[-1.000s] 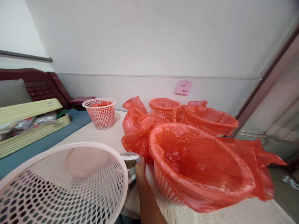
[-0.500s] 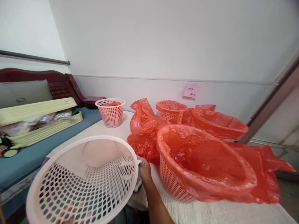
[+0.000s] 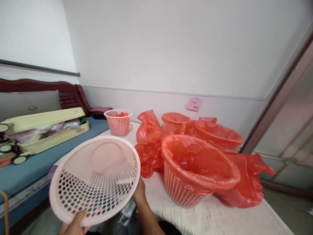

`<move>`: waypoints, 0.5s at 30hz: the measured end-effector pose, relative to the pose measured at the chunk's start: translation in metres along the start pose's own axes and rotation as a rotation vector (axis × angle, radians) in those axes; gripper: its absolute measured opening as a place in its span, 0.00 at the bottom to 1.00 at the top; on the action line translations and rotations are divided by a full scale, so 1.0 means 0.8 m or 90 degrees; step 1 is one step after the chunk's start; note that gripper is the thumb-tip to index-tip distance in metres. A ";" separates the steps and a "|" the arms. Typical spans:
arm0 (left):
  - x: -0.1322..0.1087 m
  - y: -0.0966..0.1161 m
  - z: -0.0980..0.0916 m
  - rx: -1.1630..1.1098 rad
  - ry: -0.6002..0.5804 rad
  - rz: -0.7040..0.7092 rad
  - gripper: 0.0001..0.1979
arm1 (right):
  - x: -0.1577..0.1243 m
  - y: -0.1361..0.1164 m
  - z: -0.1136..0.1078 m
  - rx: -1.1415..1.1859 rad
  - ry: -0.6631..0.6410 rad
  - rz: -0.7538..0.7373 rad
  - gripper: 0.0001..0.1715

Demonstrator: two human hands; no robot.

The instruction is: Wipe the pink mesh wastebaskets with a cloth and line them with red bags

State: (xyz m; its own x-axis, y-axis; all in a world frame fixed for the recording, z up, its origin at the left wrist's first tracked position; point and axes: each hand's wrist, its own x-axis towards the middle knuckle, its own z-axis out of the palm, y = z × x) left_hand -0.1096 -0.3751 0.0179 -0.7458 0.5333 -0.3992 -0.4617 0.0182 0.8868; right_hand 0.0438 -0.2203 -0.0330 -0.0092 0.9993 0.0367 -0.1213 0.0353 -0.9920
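A large pale pink plastic basket with a holed wall is tilted so its open mouth faces me. My left hand grips its near rim, thumb over the edge and fingers showing through the holes beneath. On the right side, my right hand is behind the basket's outer wall, its fingers mostly hidden. Below that hand hangs a pale grey-white cloth, partly covered by the basket. To the right stands a large basket lined with a red plastic bag.
A small pink basket holds red plastic. Crumpled red bags and red-lined baskets stand along the wall on a white-covered table. A pink note is on the wall. Left, an open cream suitcase lies on a blue bed.
The large pink basket has been lifted and shifted slightly right in view. My left hand has come into clearer sight at the rim. My right hand has slid down behind the wall with the cloth.
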 end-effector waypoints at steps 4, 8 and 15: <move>0.024 -0.007 0.019 -0.006 0.020 0.051 0.26 | 0.008 0.004 -0.008 0.046 0.008 0.020 0.17; 0.044 -0.004 0.056 -0.049 0.029 0.153 0.29 | 0.019 -0.001 -0.021 0.092 0.036 0.060 0.21; 0.102 0.005 0.099 -0.075 0.067 0.275 0.29 | 0.037 -0.019 -0.030 0.163 0.066 0.103 0.20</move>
State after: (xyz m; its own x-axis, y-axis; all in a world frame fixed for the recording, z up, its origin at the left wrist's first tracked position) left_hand -0.1347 -0.2645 0.0073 -0.9236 0.3825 -0.0249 -0.1440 -0.2862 0.9473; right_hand 0.0689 -0.1913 -0.0199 0.0513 0.9882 -0.1443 -0.3726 -0.1151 -0.9208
